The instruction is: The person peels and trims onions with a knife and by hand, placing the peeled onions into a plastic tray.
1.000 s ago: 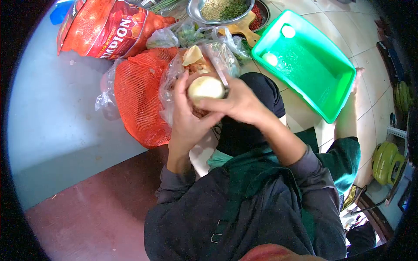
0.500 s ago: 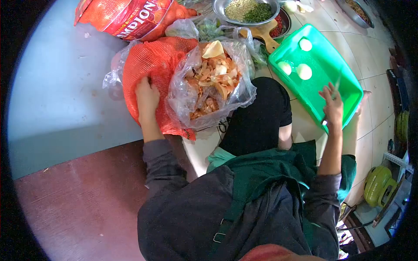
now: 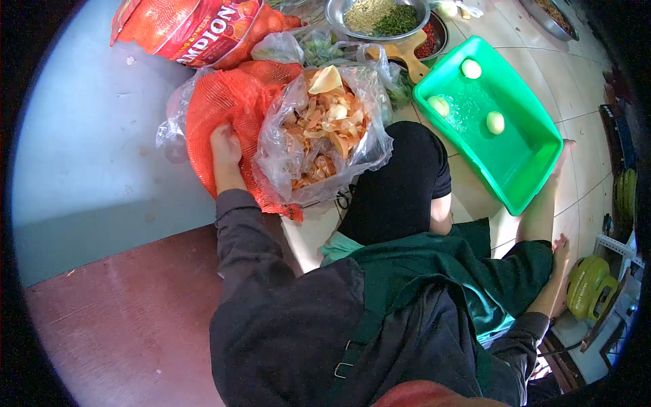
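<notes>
My left hand (image 3: 226, 145) reaches into the opening of a red mesh bag (image 3: 224, 95), its fingers hidden by the netting. Right beside that bag stands a clear plastic bag (image 3: 271, 146) holding brown onion skins (image 3: 339, 115). Low on the right, my right hand (image 3: 560, 249) is down by the outside of my right leg; only a few fingertips show, so whether it holds anything is hidden. Three peeled onions lie in the green basin (image 3: 519, 173): one onion (image 3: 470, 68) at the far end, one onion (image 3: 439, 106) by the left wall, one onion (image 3: 496, 123) near the middle.
A full printed onion sack (image 3: 196, 30) lies at the upper left. At the back are a metal bowl (image 3: 377, 34) of chopped ingredients, a wooden board (image 3: 407, 54) and a dish of red pieces (image 3: 427, 44). A green appliance (image 3: 588, 288) stands at the right.
My right hand has moved from over the basin, where it held what looks like a knife, down beside my leg. One peeled onion has rolled right. My left hand stays in the mesh bag.
</notes>
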`<state>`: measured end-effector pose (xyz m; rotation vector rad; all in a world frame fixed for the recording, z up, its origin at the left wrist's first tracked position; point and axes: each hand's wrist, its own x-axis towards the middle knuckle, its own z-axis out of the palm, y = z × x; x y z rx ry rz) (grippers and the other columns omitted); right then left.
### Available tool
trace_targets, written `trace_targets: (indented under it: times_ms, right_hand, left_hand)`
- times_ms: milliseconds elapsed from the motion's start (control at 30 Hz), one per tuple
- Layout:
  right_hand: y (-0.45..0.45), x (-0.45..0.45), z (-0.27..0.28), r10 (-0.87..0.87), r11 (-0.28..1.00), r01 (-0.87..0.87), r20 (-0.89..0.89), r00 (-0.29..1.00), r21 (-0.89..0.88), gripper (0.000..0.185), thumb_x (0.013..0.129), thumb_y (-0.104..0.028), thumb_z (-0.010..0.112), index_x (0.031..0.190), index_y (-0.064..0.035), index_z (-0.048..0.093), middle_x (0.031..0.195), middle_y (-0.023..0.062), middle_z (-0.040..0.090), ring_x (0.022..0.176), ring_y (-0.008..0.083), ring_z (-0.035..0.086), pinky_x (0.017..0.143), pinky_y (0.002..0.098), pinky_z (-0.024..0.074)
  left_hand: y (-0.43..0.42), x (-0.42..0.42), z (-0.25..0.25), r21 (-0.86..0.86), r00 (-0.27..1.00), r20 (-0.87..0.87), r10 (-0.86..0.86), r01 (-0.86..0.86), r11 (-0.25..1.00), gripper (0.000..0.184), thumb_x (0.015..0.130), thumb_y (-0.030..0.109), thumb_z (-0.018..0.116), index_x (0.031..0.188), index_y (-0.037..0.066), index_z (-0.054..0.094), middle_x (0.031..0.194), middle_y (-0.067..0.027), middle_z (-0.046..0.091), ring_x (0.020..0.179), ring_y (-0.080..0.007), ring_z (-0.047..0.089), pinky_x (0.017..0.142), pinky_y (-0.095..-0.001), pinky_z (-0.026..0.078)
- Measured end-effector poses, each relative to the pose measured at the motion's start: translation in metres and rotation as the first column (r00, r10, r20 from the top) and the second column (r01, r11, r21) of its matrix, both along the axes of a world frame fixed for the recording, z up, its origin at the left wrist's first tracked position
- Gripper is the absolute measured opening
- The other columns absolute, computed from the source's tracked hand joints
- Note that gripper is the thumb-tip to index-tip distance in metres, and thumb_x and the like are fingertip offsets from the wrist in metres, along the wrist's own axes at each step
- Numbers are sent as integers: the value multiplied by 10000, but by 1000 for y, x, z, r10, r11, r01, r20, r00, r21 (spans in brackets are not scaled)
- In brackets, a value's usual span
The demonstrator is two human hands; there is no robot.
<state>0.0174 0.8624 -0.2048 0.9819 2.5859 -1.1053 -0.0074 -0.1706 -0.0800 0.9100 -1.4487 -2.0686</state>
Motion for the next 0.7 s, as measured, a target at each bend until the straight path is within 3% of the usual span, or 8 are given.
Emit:
trace_targets:
  times_ms: [67, 133, 200, 400, 500, 600, 633, 700]
  right_hand:
    - [8, 2, -18, 69, 997, -70, -23, 997, -35, 349, 947, -247, 491, 1228, -52, 564, 1053, 108, 636, 907, 173, 605, 762, 283, 492]
    - [6, 11, -23, 130, 989, -132, -42, 991, -64, 359, 954, -267, 494, 1229, -48, 562, 1039, 96, 634, 904, 156, 596, 775, 276, 483]
    - [19, 18, -32, 194, 976, -199, -64, 979, -88, 370, 960, -287, 497, 1230, -43, 561, 1026, 84, 633, 901, 138, 587, 789, 269, 474]
    - [-17, 18, -14, -68, 877, 23, -76, 995, -479, 424, 961, -333, 504, 1274, -51, 547, 1079, 49, 618, 950, 139, 571, 846, 255, 449]
    - [-4, 10, -26, 112, 856, -221, -250, 962, -467, 489, 961, -410, 470, 1269, -43, 567, 1142, 81, 616, 1027, 152, 566, 905, 279, 430]
    - [-13, 14, -6, 141, 981, -137, 21, 990, -138, 485, 968, -405, 461, 1247, -29, 585, 1083, 74, 629, 988, 152, 564, 882, 276, 434]
    - [-4, 7, -8, 18, 998, -33, 311, 950, 45, 462, 973, -387, 457, 1200, -17, 612, 1049, 76, 633, 917, 152, 569, 810, 279, 453]
    - [6, 9, -13, -24, 992, -26, 390, 921, 123, 459, 970, -386, 460, 1197, -17, 613, 1048, 76, 633, 912, 150, 569, 804, 279, 454]
  left_hand:
    - [-11, -7, -18, -434, 970, 245, -7, 116, 894, 307, 821, 149, 560, 1062, -31, 621, 1107, -142, 638, 1050, -305, 587, 900, -401, 465]
    - [-22, -8, -42, -726, 860, 496, 122, 333, 602, 299, 834, 181, 550, 1039, -19, 635, 1086, -147, 647, 1036, -322, 594, 884, -412, 473]
    - [-20, 0, -58, -728, 789, 591, 169, 430, 534, 303, 834, 189, 552, 1040, -16, 636, 1082, -145, 648, 1030, -320, 596, 879, -412, 474]
    - [-10, 7, -73, -492, 780, 619, 90, 296, 819, 316, 835, 215, 555, 1042, -9, 639, 1072, -141, 652, 1013, -315, 602, 865, -410, 478]
    - [-8, 7, -78, -426, 781, 619, 84, 244, 871, 323, 835, 227, 557, 1043, -6, 640, 1067, -138, 653, 1004, -313, 605, 857, -409, 480]
    - [-9, 5, -79, -392, 779, 620, 95, 202, 898, 330, 836, 240, 559, 1044, -2, 642, 1062, -136, 655, 995, -310, 608, 850, -408, 482]
    - [-10, 5, -79, -384, 781, 617, 100, 188, 904, 332, 836, 244, 560, 1045, -1, 642, 1060, -135, 655, 992, -309, 609, 848, -408, 482]
    - [-10, 5, -79, -364, 781, 616, 104, 165, 917, 337, 836, 253, 561, 1045, 1, 643, 1057, -133, 656, 986, -307, 610, 843, -407, 484]
